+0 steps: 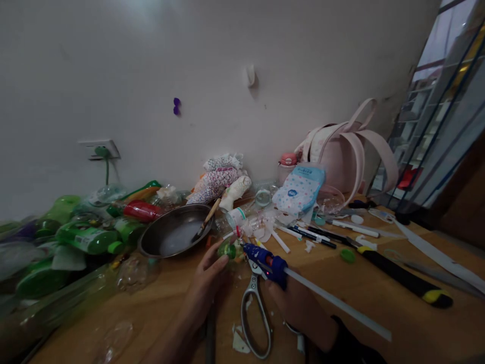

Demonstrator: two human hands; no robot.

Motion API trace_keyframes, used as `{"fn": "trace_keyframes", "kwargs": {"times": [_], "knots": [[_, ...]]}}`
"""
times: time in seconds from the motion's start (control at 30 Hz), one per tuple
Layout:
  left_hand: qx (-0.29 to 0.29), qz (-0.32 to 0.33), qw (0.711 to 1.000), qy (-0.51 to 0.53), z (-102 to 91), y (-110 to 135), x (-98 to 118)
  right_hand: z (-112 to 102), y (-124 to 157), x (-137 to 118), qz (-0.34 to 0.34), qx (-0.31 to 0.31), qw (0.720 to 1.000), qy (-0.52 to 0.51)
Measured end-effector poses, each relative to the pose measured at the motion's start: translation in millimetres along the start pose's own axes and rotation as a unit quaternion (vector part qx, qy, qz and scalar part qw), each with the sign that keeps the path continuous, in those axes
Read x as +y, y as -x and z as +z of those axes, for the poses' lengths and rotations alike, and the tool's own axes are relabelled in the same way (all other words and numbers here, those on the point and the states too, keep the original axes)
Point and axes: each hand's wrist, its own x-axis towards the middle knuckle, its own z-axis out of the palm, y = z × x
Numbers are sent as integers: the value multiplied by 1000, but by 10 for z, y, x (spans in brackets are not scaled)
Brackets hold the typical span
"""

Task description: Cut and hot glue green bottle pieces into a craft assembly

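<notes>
My left hand (208, 275) is closed, its thumb and fingers pinching a small see-through green plastic bottle piece (226, 249). In my right hand (295, 303) is a blue hot glue gun (267, 263), gripped by its handle, with a long white glue stick (341, 301) sticking out of its back. The gun's nozzle points left and is close to the green piece; whether they touch I cannot tell. Between my hands lie scissors (254, 293), grey handles towards me, their blades partly hidden under the gun. White scraps (240, 341) lie beside the scissors.
A metal bowl (146, 247) holding a wooden-handled brush or tool (207, 220) stands behind my left hand. Plastic bottles (87, 237) crowd the left side. Pens (312, 235), a black-and-yellow utility knife (401, 275) and a green cap (347, 255) lie right. A pink backpack (337, 156) stands behind.
</notes>
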Motion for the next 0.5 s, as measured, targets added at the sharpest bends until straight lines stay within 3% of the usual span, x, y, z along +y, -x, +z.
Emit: {"fn": "trace_keyframes", "kwargs": {"times": [0.2,0.5], "knots": [[-20,4,1000,22,-17,1,-9,-4,11,-27,-3,-2,1000,12],[14,30,998,-51,-14,-4,-8,-20,3,-31,-46,-4,999,-10]]}}
